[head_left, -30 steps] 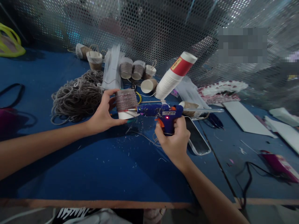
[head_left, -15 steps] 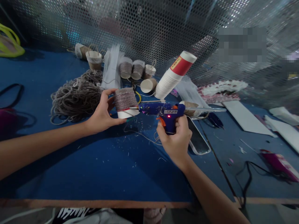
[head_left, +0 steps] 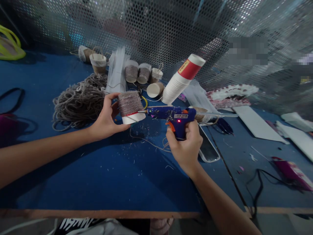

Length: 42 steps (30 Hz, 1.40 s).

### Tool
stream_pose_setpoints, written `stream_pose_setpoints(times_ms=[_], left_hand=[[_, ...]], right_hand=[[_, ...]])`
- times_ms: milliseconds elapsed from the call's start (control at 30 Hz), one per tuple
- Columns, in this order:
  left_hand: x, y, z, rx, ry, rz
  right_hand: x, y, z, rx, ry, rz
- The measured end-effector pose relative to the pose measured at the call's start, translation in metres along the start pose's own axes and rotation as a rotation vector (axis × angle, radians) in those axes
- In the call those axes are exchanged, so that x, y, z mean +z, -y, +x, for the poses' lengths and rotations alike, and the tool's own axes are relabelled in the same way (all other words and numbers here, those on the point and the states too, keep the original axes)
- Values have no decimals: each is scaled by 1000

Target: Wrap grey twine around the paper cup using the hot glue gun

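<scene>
My left hand (head_left: 106, 119) grips a paper cup (head_left: 133, 118) between thumb and fingers. Grey-brown cord (head_left: 130, 101) is wound around most of its side, and a red line and a white band show below the cord. In my right hand (head_left: 185, 143) is a blue hot glue gun (head_left: 171, 114) with its red light on and a finger by the orange trigger. Its nozzle points left and meets the cup at the cord's lower edge, or nearly so. A clear glue stick (head_left: 220, 114) juts from the gun's back.
A tangled heap of grey cord (head_left: 79, 101) lies left of the cup. Behind stand a leaning stack of white paper cups (head_left: 177, 85) and several cord-wrapped cups (head_left: 132, 71). A phone (head_left: 207, 145) lies right of my right hand. A perforated metal screen (head_left: 156, 32) closes the back.
The cup has shifted slightly left with my left hand. The glue gun has moved a little right, its nozzle staying close to the cup's lower cord edge.
</scene>
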<state>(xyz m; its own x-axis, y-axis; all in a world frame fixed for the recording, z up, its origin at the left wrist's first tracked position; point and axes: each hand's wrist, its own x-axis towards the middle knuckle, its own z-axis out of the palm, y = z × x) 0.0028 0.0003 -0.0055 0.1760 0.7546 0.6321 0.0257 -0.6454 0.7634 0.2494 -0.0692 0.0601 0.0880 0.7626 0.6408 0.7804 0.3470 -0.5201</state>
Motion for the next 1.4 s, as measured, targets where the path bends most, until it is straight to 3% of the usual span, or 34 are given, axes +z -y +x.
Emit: stream_pose_setpoints(times_ms=[767,1100,1200,1300,1400], left_hand=[[0,-2,1,45,-25,61],[-4,-7,0,-23,34,23],[-5,-9,0,-13,33,44],[-3,-10,1,-27,28,48],[-2,-10,1,-56,44,43]], right_hand=[[2,-11,7,84,10,-11],[23,-46,10,317,202,-211],[21,-37,6,213,91,-314],[14,-21,3,1,-4,-223],[4,-3,-2,-232,168,92]])
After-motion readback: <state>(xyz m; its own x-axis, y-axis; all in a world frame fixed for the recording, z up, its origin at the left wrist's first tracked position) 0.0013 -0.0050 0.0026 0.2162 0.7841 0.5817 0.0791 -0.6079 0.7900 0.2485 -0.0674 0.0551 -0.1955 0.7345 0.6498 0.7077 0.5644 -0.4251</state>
